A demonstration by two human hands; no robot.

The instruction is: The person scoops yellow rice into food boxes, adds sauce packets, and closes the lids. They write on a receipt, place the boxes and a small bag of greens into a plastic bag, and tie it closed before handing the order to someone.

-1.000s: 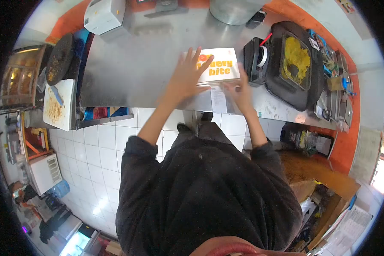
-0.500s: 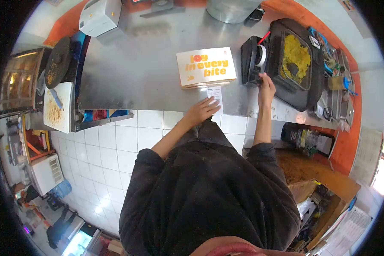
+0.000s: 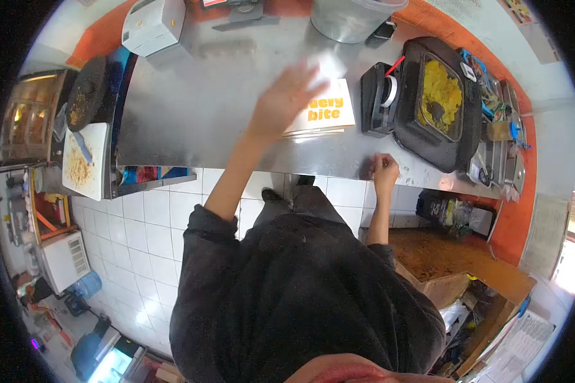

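My left hand (image 3: 286,101), smeared by motion, is over the left part of a white box (image 3: 332,115) with orange lettering on the steel table. At its fingertips is a blurred white paper slip (image 3: 330,66), held above the box's far side. My right hand (image 3: 385,171) is at the table's front edge with its fingers curled into a pinch; whatever is between them is too small to make out. Beyond that hand stands a black tape dispenser (image 3: 372,112) with a white roll (image 3: 391,92) in it.
On the right, a black case (image 3: 409,131) bears a clear-lidded container of yellow food (image 3: 442,96). A white printer-like machine (image 3: 152,27) and a large clear tub (image 3: 348,24) stand at the back. To the left lies a cutting board (image 3: 76,175) with a knife (image 3: 82,147).
My left hand has lifted the paper slip from the front edge and moved away over the box. My right hand has left the tape dispenser and come back to the table's front edge.
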